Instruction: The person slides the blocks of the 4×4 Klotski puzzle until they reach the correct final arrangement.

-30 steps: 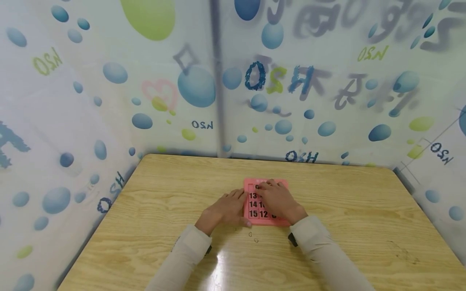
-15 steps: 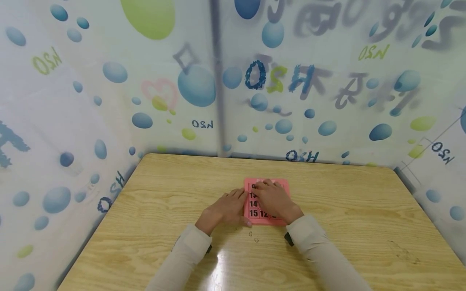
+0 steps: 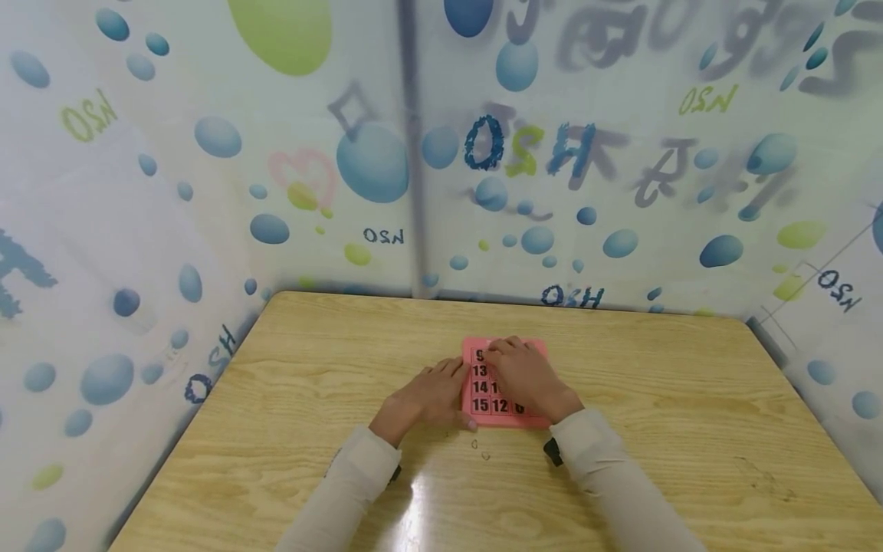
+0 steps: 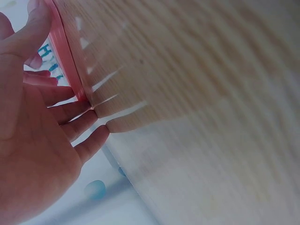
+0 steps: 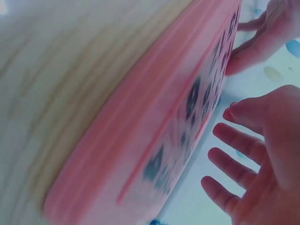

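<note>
A pink number slide puzzle (image 3: 480,420) with black-numbered tiles lies flat on the wooden table. My left hand (image 3: 429,394) braces its left side, thumb by the near left corner. In the left wrist view, the left fingers (image 4: 77,126) reach down beside the pink edge, some tips at the table. My right hand (image 3: 526,376) is over the upper right tiles, covering many of them. Its fingertips are close to the top row, right of the tile 9 (image 3: 479,356). In the right wrist view, the right fingers (image 5: 229,166) are spread and slightly bent, gripping nothing.
The wooden table (image 3: 331,345) extends around the puzzle, with small ring marks in front of it. A patterned curtain wall (image 3: 441,222) rises behind the table, and similar walls stand on both sides.
The tile 9 has slid left into the top left corner, which was vacant a second ago. My right hand moved left, then back right. My left hand has stayed in place.
</note>
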A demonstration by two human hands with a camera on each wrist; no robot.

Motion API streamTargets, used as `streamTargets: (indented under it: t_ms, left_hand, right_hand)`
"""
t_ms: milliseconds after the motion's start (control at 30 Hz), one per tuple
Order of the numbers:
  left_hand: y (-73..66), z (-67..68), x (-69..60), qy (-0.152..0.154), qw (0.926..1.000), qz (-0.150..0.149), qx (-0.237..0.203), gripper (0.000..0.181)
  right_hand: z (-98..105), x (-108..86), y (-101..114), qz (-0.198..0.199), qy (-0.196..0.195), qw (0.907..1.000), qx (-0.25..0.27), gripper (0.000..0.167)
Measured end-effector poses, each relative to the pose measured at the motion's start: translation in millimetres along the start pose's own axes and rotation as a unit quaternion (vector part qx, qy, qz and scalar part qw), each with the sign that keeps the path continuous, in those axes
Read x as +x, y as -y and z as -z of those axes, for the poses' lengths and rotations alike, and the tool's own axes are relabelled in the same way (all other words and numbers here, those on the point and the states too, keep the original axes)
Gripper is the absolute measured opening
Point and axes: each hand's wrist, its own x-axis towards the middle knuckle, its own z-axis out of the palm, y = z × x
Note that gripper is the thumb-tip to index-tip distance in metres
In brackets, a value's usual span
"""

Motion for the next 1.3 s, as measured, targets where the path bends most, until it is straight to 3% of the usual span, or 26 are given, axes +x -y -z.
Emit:
streamTargets:
  t_ms: [233, 500, 1300]
  left_hand:
    - [-0.1, -1.3, -0.4, -0.003, 1.0, 0.001, -0.005, 0.106]
    - [0.0, -2.2, -0.5, -0.004, 1.0, 0.002, -0.005, 0.105]
    - [0.7, -0.9, -0.4, 0.001, 1.0, -0.003, -0.007, 0.105]
  right_hand:
    - [1.5, -13.0, -18.7, -0.018, -0.01, 0.9993, -0.032, 0.025]
    - [1.2, -23.5, -33.2, -0.027, -0.021, 0.9991, -0.027, 0.025]
    - [-0.2, -14.5, -21.4, -0.01, 0.006, 0.9997, -0.023, 0.03]
